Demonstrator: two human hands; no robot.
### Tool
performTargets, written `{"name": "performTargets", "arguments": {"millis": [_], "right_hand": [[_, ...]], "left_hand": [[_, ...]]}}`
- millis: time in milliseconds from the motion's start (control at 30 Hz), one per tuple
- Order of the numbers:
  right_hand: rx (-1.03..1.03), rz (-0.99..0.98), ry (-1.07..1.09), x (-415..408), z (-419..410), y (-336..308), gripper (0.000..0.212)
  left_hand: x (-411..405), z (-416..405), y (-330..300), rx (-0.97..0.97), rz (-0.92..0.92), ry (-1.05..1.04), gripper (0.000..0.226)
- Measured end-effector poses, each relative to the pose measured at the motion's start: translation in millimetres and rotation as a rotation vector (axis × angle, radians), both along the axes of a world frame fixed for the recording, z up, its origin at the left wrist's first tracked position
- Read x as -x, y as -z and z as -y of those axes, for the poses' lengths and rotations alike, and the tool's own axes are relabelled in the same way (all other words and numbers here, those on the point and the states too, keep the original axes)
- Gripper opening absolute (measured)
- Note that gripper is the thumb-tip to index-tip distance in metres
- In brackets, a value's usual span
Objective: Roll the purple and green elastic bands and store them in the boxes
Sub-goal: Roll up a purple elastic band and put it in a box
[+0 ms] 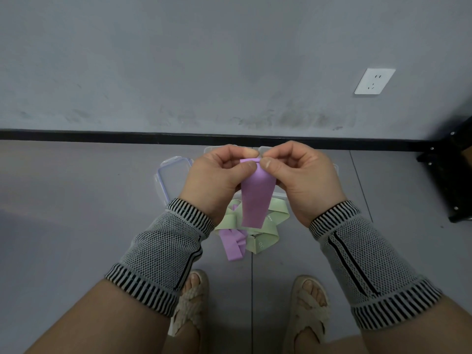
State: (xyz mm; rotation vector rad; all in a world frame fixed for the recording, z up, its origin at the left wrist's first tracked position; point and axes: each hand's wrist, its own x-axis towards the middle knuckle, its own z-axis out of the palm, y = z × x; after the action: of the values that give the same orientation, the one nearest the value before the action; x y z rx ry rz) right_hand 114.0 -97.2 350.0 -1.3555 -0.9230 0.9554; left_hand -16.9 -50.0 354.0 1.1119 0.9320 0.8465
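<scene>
Right now both hands are pinched onto the top end of a purple band (pixel 256 198), the left hand (pixel 217 180) and the right hand (pixel 298 180) each closing thumb and forefinger on the small curl just started there, so each grip is shut on the band while the rest of it hangs straight down between the wrists. Below, on the floor (pixel 76 213), more purple band (pixel 233 242) and the green bands (pixel 265 226) lie in a loose tangle, just near of the clear boxes (pixel 212 149), which the hands mostly hide; a lid (pixel 171 177) lies to the left, and I think the boxes are open, though I cannot be sure. The risk from here is the roll itself: elastic wants to spring back, so a slack pinch would let the curl unwind, and uneven turning by one hand would skew it into a cone too wide for a box
</scene>
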Motion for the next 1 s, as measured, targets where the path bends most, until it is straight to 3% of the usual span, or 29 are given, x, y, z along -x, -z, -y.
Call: {"name": "performTargets", "arguments": {"millis": [200, 667, 1000], "right_hand": [[0.005, -0.065, -0.007, -0.8, -0.6, 1.4, 0.029], [0.036, -0.086, -0.024, 0.7, 1.2, 1.2, 0.01], [0.021, -0.083, 0.003, 0.0, 0.2, 0.3, 0.012]], "left_hand": [[-1.1, 0.5, -0.3, 0.006, 0.033, 0.008, 0.023], [-0.8, -1.5, -0.6, -0.007, 0.072, -0.054, 0.022], [-0.5, -0.3, -0.7, -0.069, -0.004, -0.08, 0.02]]}}
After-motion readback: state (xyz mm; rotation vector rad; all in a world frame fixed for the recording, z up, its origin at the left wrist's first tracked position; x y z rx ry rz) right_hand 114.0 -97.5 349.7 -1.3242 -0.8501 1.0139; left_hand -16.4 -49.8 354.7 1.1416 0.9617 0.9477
